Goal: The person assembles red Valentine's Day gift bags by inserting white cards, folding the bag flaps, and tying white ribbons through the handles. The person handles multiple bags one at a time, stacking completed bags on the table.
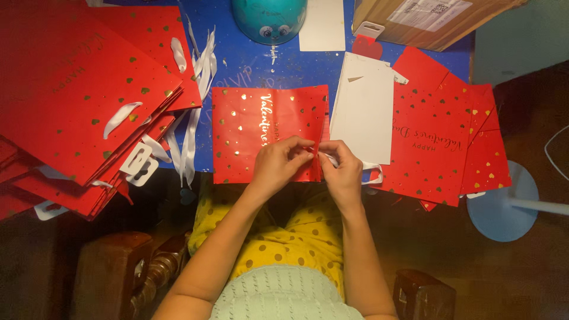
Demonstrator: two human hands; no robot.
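Seated close below: yellow dotted lap (pixel 296 237). On the blue bench (pixel 249 65), flat red gift bag (pixel 261 133) at the near edge. Both hands, left (pixel 278 163) and right (pixel 342 172), pinched shut on a white ribbon handle (pixel 332 159) at the bag's right edge. Handle-fitting step, seemingly; next calls for a steady, fine pull.

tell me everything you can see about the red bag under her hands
The flat red paper gift bag lies folded on the blue table, its bottom edge at the table's near edge. It looks glossy, scattered with small gold hearts and pale script lettering. The left hand and right hand pinch its right edge, where a white ribbon trails off to the right.
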